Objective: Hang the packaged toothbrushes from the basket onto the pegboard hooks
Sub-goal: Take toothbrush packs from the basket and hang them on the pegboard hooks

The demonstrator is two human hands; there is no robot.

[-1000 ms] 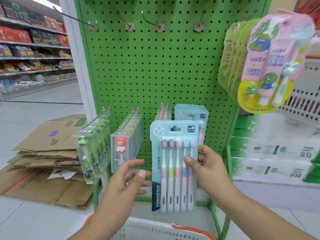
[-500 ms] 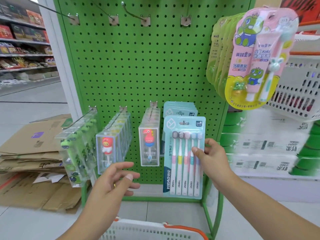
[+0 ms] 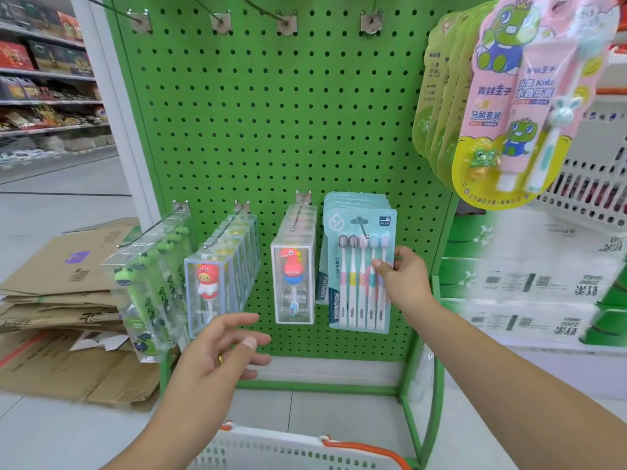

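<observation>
Five toothbrushes are sealed in the teal pack [image 3: 361, 271], now hung on the pegboard [image 3: 271, 113] hook, pinched by the right hand [image 3: 402, 283]; the left hand [image 3: 222, 351] (held apart) is spread, empty, above the basket [image 3: 271, 449]

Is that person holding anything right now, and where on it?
The right hand pinches the five-brush toothbrush pack by its right edge, about halfway up. The left hand is empty.

Flattened cardboard [image 3: 64, 300] on floor — stocked shelves [image 3: 47, 96], perhaps snacks
</observation>
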